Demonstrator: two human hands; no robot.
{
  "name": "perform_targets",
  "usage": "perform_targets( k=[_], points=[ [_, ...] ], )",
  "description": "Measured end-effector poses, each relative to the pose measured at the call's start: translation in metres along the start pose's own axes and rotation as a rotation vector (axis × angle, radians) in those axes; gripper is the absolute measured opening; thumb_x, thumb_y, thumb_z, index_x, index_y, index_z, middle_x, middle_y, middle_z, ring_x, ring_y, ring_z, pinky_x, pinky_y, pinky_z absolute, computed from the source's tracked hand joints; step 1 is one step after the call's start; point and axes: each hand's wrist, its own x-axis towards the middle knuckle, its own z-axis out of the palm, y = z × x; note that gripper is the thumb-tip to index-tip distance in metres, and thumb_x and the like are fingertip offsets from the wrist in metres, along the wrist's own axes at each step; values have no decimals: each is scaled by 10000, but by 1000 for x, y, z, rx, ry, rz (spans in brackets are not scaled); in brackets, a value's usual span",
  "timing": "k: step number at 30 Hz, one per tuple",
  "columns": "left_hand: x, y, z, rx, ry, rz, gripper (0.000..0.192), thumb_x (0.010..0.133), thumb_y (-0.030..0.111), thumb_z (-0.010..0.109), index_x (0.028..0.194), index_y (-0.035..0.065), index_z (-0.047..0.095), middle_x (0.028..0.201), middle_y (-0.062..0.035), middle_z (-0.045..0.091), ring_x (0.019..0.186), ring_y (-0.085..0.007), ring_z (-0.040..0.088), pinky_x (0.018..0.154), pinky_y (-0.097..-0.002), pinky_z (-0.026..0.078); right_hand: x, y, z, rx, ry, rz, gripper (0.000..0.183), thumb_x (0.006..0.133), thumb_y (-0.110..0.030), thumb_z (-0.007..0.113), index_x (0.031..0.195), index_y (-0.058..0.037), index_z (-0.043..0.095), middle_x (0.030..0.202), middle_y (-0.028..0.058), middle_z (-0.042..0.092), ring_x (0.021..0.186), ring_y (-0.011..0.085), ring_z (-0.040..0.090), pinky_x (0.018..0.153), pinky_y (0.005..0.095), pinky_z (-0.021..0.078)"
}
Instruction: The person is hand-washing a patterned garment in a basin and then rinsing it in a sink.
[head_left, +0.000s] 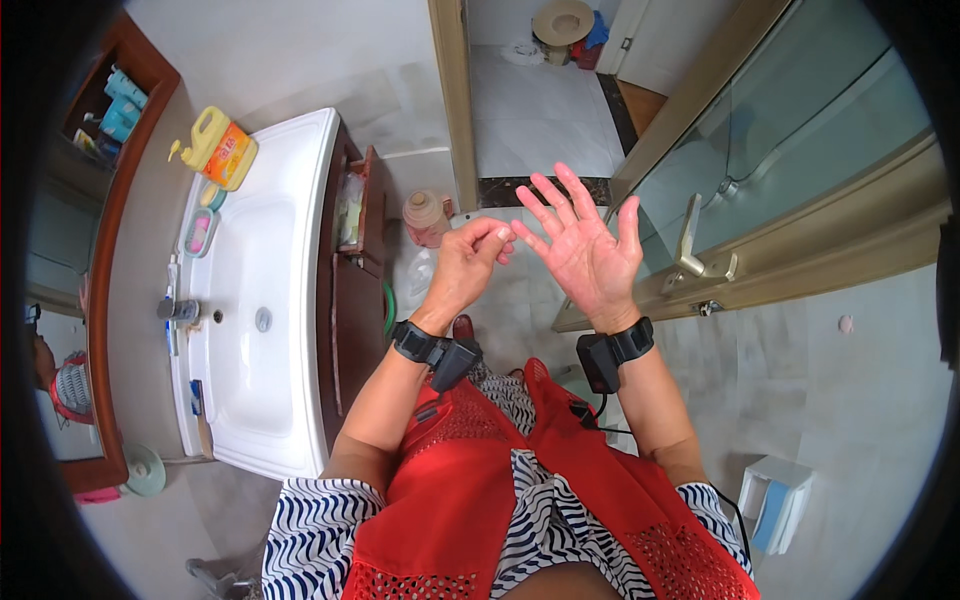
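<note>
My left hand (474, 259) is raised in front of me, its thumb and fingertips pressed together and the other fingers curled in. I see nothing held between them. My right hand (589, 251) is spread with the palm facing up and holds nothing. The tip of its little finger is right beside the left fingertips; whether they touch is hard to tell. Each wrist carries a black strap with a box-shaped device, one on the left wrist (439, 352) and one on the right wrist (611, 354).
At left is a white washbasin (259, 390) on a dark red cabinet with a pulled-out drawer (358, 206). A yellow pump jug (221, 154) and a soap dish (200, 232) sit on its rim. A lidded container (426, 217) stands on the floor. The glass door (780, 150) with its handle (688, 240) is at right.
</note>
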Motion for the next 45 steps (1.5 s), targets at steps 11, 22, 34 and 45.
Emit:
perform_targets(
  k=[11, 22, 34, 45],
  points=[
    [95, -5, -20, -47, -16, -40, 157, 922, 124, 594, 919, -16, 665, 765, -21, 623, 681, -88, 564, 639, -227, 466, 57, -25, -18, -78, 109, -114, 864, 891, -712, 219, 1467, -68, 232, 1497, 181, 261, 1376, 339, 270, 1118, 506, 226],
    [201, -33, -81, 247, 24, 115, 267, 802, 91, 715, 1055, 40, 644, 935, -119, 633, 831, -185, 598, 720, -303, 489, 127, -39, -43, -55, 158, -201, 827, 908, -693, 209, 1457, -77, 276, 1468, 159, 316, 1360, 335, 298, 1106, 495, 241],
    [256, -48, -125, 554, -172, 263, 782, 714, 202, 795, 1390, 141, 407, 1444, -186, 349, 1313, -348, 368, 1039, -442, 352, 77, -78, -266, 46, 1246, -558, 397, 919, -257, 556, 1213, -44, 396, 1331, 109, 346, 1154, 336, 501, 935, 512, 456],
    [306, -79, -114, -168, -323, -76, 617, 817, 46, 704, 1371, 109, 438, 1329, -54, 509, 1144, -195, 521, 910, -295, 454, 36, -137, -281, 178, 1368, -897, 231, 936, -148, 354, 1027, 19, 486, 1129, 188, 591, 1100, 329, 543, 921, 475, 484]
  ],
)
